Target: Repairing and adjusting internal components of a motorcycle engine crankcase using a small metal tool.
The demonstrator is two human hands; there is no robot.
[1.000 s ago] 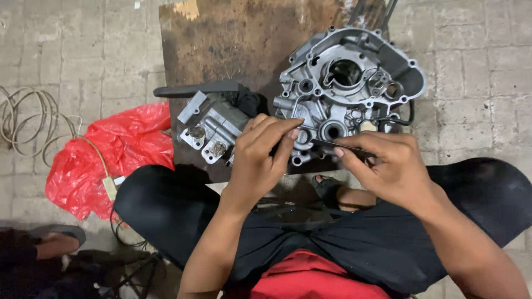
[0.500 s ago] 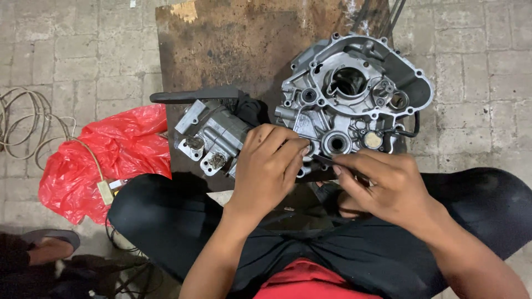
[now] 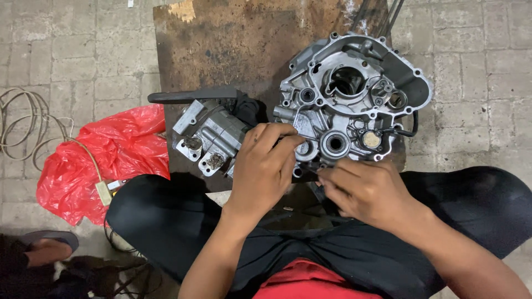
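A grey metal engine crankcase [image 3: 354, 94] lies on a rusty brown board [image 3: 233, 44] in front of my knees. My left hand [image 3: 263, 166] rests with curled fingers on the case's near left corner, fingertips by a small round bore. My right hand [image 3: 363, 191] is closed just below the case's near edge, pinching something small and dark that I cannot make out. A smaller grey cylinder part [image 3: 208, 135] lies left of my left hand, touching a black bar [image 3: 191, 95].
A crumpled red plastic bag [image 3: 105, 158] lies on the paved floor at the left, with coiled pale cable [image 3: 22, 124] beyond it. A sandalled foot [image 3: 44, 249] shows at the bottom left. My black-trousered legs [image 3: 476, 205] spread under the board's near edge.
My right hand has drawn back toward me, from the case's lower edge to just below it. My left hand stays on the case's near left corner.
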